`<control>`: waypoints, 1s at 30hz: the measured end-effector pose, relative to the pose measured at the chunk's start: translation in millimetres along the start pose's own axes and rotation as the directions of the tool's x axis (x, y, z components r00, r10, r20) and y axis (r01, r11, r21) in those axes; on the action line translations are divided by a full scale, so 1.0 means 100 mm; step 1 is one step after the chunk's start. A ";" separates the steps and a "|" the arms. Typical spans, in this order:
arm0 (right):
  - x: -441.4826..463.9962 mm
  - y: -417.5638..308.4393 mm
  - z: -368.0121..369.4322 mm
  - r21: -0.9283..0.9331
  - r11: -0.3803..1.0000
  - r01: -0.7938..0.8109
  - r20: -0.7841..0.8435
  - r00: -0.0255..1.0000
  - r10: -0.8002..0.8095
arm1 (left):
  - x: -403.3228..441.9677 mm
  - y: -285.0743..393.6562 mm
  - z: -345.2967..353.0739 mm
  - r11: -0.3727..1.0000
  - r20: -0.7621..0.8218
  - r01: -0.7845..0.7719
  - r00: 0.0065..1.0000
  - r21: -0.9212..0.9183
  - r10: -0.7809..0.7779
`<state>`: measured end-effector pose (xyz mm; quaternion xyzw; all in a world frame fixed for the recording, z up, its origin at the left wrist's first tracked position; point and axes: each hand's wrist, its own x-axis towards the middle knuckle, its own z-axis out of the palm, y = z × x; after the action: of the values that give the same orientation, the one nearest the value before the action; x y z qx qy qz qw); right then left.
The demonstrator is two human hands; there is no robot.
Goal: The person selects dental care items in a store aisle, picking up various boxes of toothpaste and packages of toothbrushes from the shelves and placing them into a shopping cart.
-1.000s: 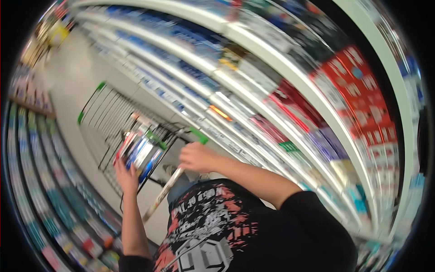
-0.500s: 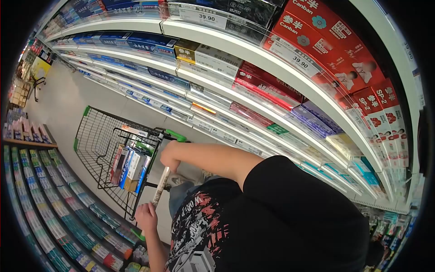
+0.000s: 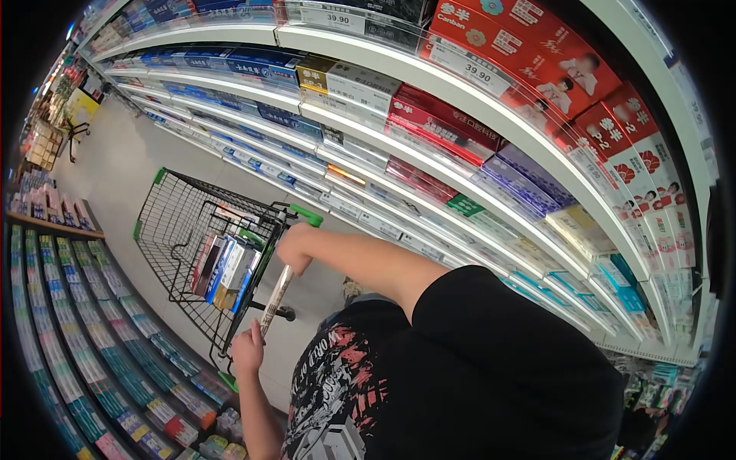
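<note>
A black wire shopping cart (image 3: 167, 207) with green corner pieces stands in front of me. My right hand (image 3: 294, 247) wraps round the end of its pale, printed push handle (image 3: 276, 301) nearer the tall shelves. At the handle's other end, my left hand (image 3: 247, 349) is closed on the bar. Fingers of both hands are partly turned away from view. Inside the cart lie several boxes, among them a blue-and-white box (image 3: 222, 268) and others in red and brown, too small to read.
Lit shelves (image 3: 345, 100) of boxed goods run along the right, with red boxes (image 3: 529, 46) close by. On the left, a low rack (image 3: 84, 337) holds rows of small packages. Grey floor (image 3: 115, 153) stretches between them, towards a yellow display (image 3: 80, 107) far off.
The cart has shifted slightly right in view and the shelves slightly left. Both hands stay on the handle. More floor shows between the handle and my body.
</note>
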<state>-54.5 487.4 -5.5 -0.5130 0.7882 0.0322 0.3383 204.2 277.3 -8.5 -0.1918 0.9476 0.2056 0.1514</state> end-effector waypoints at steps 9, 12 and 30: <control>-0.59 -0.15 0.38 -0.002 0.997 0.080 -0.237 0.968 -0.079 | -0.49 0.13 0.21 0.986 -0.122 0.048 0.992 0.162 -0.028; -0.90 -0.01 0.43 -0.169 0.962 0.216 -0.546 0.792 -0.274 | -0.68 0.25 0.24 0.991 -0.149 0.081 0.987 0.102 -0.066; -3.18 1.31 0.04 0.129 0.651 -0.748 -0.925 0.146 0.352 | -1.24 0.39 0.70 0.989 -0.075 -0.106 0.992 -0.106 0.098</control>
<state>-83.6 801.3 132.5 -0.1612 0.9459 0.0217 -0.2806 311.0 378.3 -11.0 -0.1580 0.9482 0.2583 0.0965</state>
